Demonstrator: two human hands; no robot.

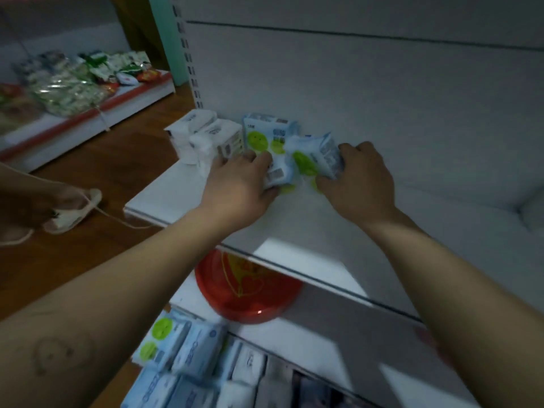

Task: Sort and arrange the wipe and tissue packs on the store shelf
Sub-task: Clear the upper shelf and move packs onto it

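On the white upper shelf stand two white tissue packs at the back left. Beside them a blue wipe pack with green smiley circles leans upright against the back panel. My left hand grips a small blue wipe pack lying in front of it. My right hand holds another blue wipe pack with green circles, tilted, just to the right. The two held packs touch each other.
A red plastic lid or plate lies on the lower shelf. Several blue wipe packs are stacked at the bottom. Another person's foot in a sandal rests on the wooden floor at left. A far shelf holds snack bags.
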